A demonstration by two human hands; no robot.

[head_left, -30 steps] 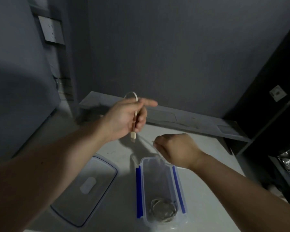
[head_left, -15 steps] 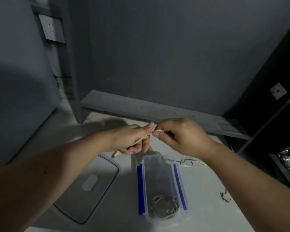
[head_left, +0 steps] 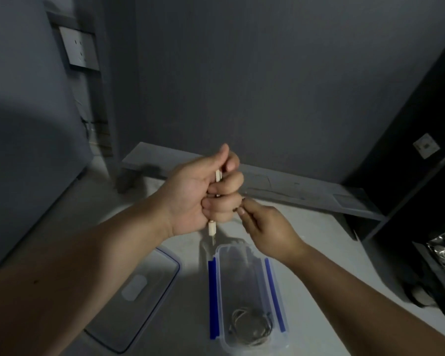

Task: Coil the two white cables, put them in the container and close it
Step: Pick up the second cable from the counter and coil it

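left hand (head_left: 203, 194): clenched on white cable (head_left: 218, 175), bundle upright, plug down.
right hand (head_left: 265, 227): pinching the cable's strand, just right.
container (head_left: 276, 291): open, directly below left hand.

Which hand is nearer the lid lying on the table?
Left. The left hand is raised above the table, up and to the right of the lid. The right hand sits farther right, over the far end of the open container.

I see the container (head_left: 247, 294) on the surface (head_left: 319, 242), its lid (head_left: 136, 296) lying left of it, a coiled cable (head_left: 251, 327) inside, both hands (head_left: 203, 191) above.
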